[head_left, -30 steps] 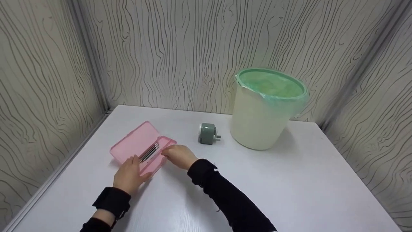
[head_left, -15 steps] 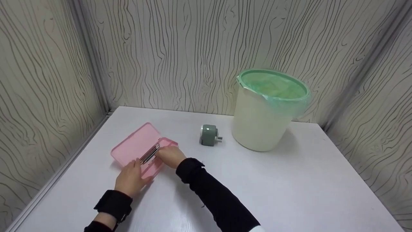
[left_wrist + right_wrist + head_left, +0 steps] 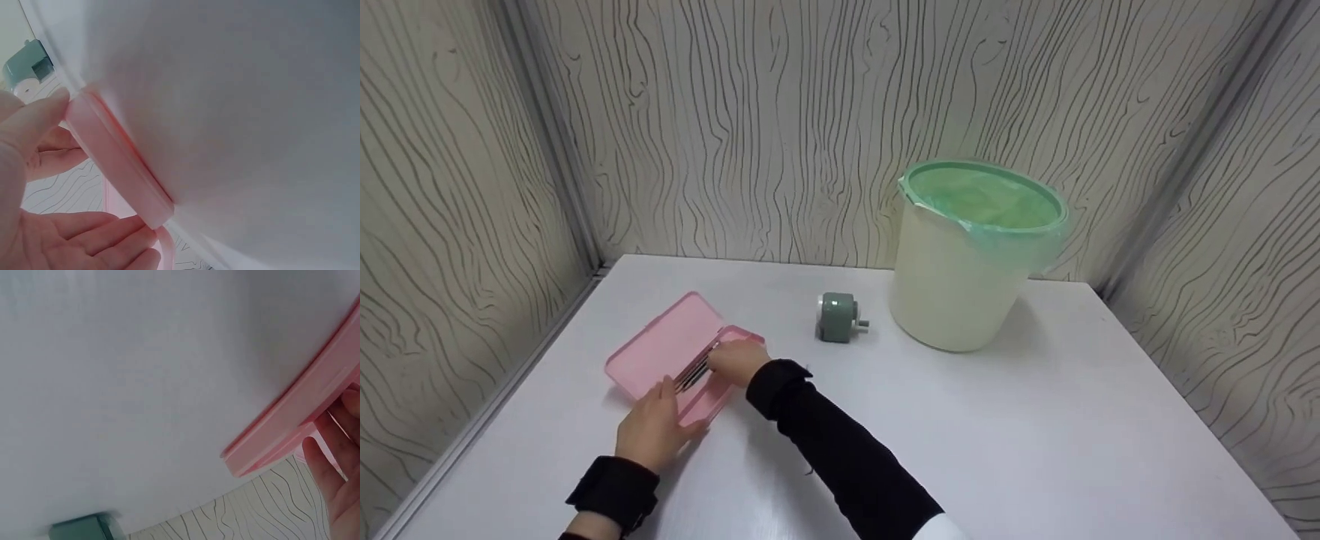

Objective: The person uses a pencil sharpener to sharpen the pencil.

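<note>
An opened pink pencil case (image 3: 664,346) lies at the left of the table, its lid folded back. Several pencils (image 3: 691,373) rest side by side in it. My left hand (image 3: 649,431) holds the near end of the case; the left wrist view has the thumb at one corner and the fingers at the other. Reaching over the right edge, my right hand (image 3: 740,361) has its fingers down inside the case by the pencils. In the right wrist view its fingertips (image 3: 351,402) are partly hidden behind the case wall, and whether they pinch anything does not show.
A green crank pencil sharpener (image 3: 837,318) stands to the right of the case. Further right, a tall cream bin (image 3: 949,289) with a green rim and liner stands near the back wall. Patterned panels (image 3: 750,127) enclose the white table (image 3: 1035,442) at the back and sides.
My right hand has moved left and inward, from the right edge of the case to the pencils inside. The left hand stays at the near end.
</note>
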`<state>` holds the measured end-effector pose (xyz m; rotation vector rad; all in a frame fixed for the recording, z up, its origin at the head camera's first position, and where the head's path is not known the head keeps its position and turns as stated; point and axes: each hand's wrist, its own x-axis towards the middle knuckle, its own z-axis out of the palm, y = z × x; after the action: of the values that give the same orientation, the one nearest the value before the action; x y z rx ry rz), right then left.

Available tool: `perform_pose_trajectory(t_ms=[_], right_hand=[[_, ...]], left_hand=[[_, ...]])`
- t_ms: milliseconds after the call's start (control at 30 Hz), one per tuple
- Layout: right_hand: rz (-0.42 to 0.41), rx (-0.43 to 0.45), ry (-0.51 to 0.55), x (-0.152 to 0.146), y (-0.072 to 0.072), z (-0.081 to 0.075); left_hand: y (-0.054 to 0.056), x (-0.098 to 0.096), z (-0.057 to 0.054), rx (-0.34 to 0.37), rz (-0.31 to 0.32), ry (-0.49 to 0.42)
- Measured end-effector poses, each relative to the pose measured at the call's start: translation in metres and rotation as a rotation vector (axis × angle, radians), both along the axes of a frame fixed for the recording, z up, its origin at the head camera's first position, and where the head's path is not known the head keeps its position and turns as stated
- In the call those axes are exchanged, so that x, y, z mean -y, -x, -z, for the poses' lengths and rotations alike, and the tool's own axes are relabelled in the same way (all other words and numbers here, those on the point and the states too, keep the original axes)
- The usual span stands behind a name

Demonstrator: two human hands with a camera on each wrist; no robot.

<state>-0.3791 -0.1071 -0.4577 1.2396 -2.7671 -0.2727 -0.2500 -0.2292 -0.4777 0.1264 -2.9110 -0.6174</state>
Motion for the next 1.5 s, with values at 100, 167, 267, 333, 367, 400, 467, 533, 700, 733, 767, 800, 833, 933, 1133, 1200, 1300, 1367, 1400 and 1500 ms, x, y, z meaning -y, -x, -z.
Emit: perform_pose_trajectory(t_ms=[100, 167, 267, 333, 367, 400, 467, 533, 700, 733, 767, 800, 833, 933, 1133, 1200, 1300, 1367, 1400, 1500], right_hand=[[-0.021, -0.04, -0.087, 0.004, -0.001, 0.0], [-0.028, -0.071, -0.121, 0.006, -0.001, 0.002], [-0.03, -0.094, -0.138, 0.006, 0.0, 0.006], [-0.033, -0.106, -0.141, 0.006, 0.001, 0.008], [-0.037, -0.113, -0.14, 0.005, 0.002, 0.008], [-0.04, -0.113, -0.136, 0.005, 0.003, 0.008], [-0.047, -0.115, -0.126, 0.004, 0.004, 0.009], [-0.063, -0.125, -0.123, 0.003, 0.006, 0.01], [-0.12, -0.227, -0.153, 0.0, 0.008, 0.011], [-0.13, -0.243, -0.161, -0.001, 0.008, 0.011], [-0.14, -0.258, -0.172, -0.001, 0.008, 0.011], [-0.148, -0.269, -0.181, -0.001, 0.008, 0.011], [-0.156, -0.271, -0.186, -0.002, 0.008, 0.01], [-0.172, -0.271, -0.191, -0.002, 0.009, 0.01], [-0.172, -0.285, -0.192, -0.003, 0.01, 0.01], [-0.178, -0.308, -0.194, -0.004, 0.01, 0.01], [-0.191, -0.349, -0.211, -0.004, 0.011, 0.009], [-0.196, -0.373, -0.224, -0.003, 0.011, 0.01], [-0.196, -0.373, -0.229, -0.003, 0.012, 0.01], [-0.195, -0.357, -0.232, -0.002, 0.013, 0.01]], left_hand=[[-0.001, 0.001, 0.0, 0.021, -0.013, 0.001], [-0.002, 0.002, 0.0, 0.035, -0.019, 0.001], [-0.002, 0.002, 0.0, 0.044, -0.019, 0.003], [-0.002, 0.002, -0.001, 0.044, -0.015, 0.003], [-0.003, 0.002, -0.001, 0.044, -0.012, 0.002], [-0.003, 0.002, -0.001, 0.042, -0.01, 0.0], [-0.003, 0.001, -0.001, 0.032, -0.005, -0.001], [-0.003, 0.001, -0.002, 0.022, -0.002, -0.002], [-0.005, -0.001, -0.002, -0.013, 0.001, 0.006], [-0.005, -0.002, -0.003, -0.012, 0.002, 0.007], [-0.005, -0.002, -0.003, -0.009, 0.001, 0.008], [-0.006, -0.002, -0.003, -0.003, 0.0, 0.006], [-0.005, -0.003, -0.003, 0.008, -0.001, 0.004], [-0.005, -0.003, -0.004, 0.022, -0.003, 0.001], [-0.003, -0.003, -0.003, 0.021, -0.005, -0.005], [-0.003, -0.003, -0.002, 0.02, -0.007, -0.004], [-0.002, -0.002, -0.001, 0.017, -0.01, -0.001], [-0.001, -0.003, -0.002, 0.02, -0.011, -0.005], [-0.001, -0.003, -0.002, 0.023, -0.012, -0.008], [-0.002, -0.003, -0.003, 0.027, -0.013, -0.012]])
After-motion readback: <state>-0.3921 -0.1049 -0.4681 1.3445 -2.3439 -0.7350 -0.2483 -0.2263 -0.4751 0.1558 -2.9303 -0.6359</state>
